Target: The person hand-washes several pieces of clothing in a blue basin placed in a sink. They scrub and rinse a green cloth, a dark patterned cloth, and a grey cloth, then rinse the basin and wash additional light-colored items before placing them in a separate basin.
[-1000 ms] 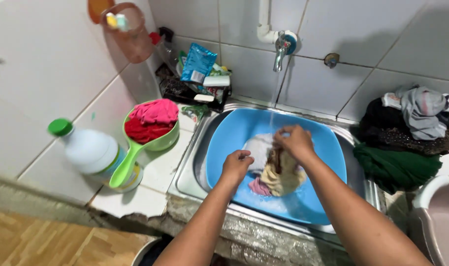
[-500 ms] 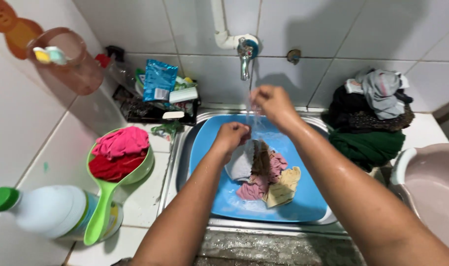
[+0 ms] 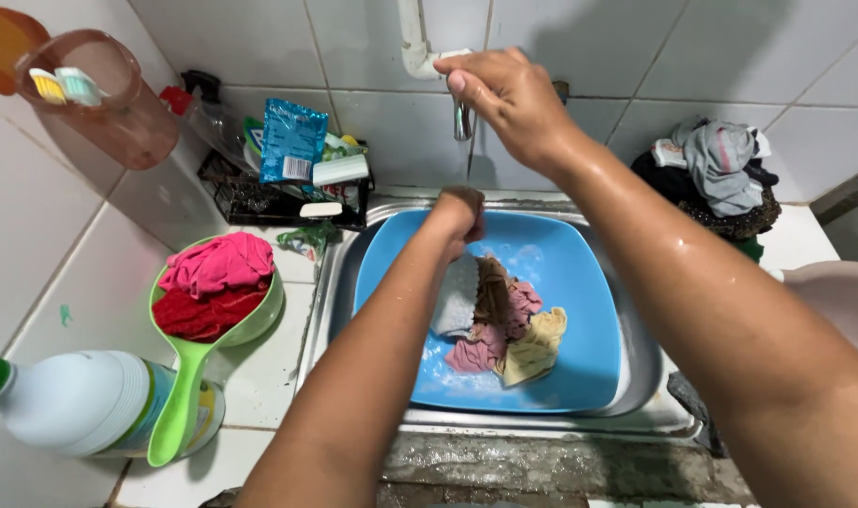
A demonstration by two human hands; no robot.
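The right hand (image 3: pixel 504 99) curls its fingers over the tap (image 3: pixel 462 118) at the sink's back edge; the left hand (image 3: pixel 459 212) bunches wet clothes (image 3: pixel 500 315) in the blue basin (image 3: pixel 579 282): soft, heavy, slippery, best grabbed in folds

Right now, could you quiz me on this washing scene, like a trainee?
1. True or false: the right hand is on the tap.
2. What does the green scoop hold? A) yellow sponges B) pink and red cloths C) soap bars
3. Fill in: the left hand is a closed fist over the blue ____.

Key:
1. True; it covers the top of the tap.
2. B; pink and red cloths fill it.
3. Basin; it sits in the metal sink, with wet cloths inside.
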